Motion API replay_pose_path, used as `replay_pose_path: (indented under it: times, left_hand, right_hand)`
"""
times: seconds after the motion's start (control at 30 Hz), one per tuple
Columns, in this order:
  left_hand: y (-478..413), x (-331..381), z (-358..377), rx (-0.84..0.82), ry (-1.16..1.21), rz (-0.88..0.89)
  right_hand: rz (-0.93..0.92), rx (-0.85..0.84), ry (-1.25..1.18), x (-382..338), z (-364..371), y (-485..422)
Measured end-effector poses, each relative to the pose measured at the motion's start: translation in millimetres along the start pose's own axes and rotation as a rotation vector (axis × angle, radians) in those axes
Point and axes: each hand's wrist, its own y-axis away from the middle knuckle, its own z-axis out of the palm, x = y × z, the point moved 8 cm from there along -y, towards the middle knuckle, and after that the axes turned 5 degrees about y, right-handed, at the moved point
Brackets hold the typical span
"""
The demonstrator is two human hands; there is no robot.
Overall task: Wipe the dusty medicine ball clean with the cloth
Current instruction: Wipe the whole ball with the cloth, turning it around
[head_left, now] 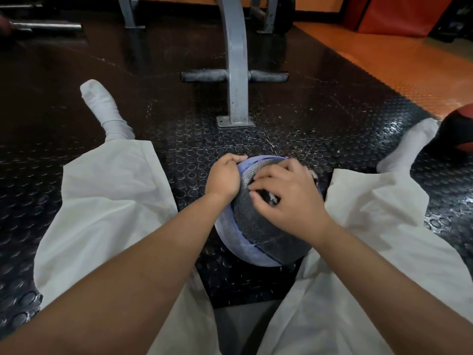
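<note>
A blue and dark grey medicine ball [258, 231] sits on the studded black floor mat between my spread legs. My left hand [224, 176] lies against the ball's upper left side with its fingers curled over the top edge. My right hand [286, 194] rests on top of the ball, fingers bent over a small whitish cloth [271, 199]. Only scraps of the cloth show under the fingers and at the ball's far right edge.
A grey metal machine post [236, 73] with a foot plate and padded crossbar stands just beyond the ball. A red and black ball [458, 129] lies at the right by my foot. A barbell [48, 26] lies far left. Orange flooring runs along the right.
</note>
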Motion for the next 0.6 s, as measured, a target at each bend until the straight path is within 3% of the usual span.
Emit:
replay_pose_path:
  times: [0.1,0.23,0.3,0.43,0.53,0.6]
  left_hand:
    - [2.6,-0.1,0.4,-0.032,0.016,0.013]
    - [8.0,-1.1,5.6,-0.015,0.028,0.015]
    - [8.2,1.1,8.0,-0.001,0.007,0.021]
    - [3.1,6.4,9.8,-0.029,-0.009,0.034]
    - [2.0,4.1,5.8,-0.048,0.006,0.021]
    - [3.6,3.2,4.4,-0.057,0.015,0.029]
  right_hand:
    - [-0.112,-0.098,-0.058,3.0,-1.1,-4.9]
    - [0.286,-0.033,-0.130,50.0,-4.0,-24.1]
    - [0.369,0.001,-0.057,55.3,-1.9,-23.3]
    - [0.131,0.067,0.047,15.2,-3.2,-10.5]
    - [-0.121,-0.037,-0.022,-14.4,1.8,2.3]
    - [-0.181,-0.098,-0.110,-8.9,-0.9,0.2]
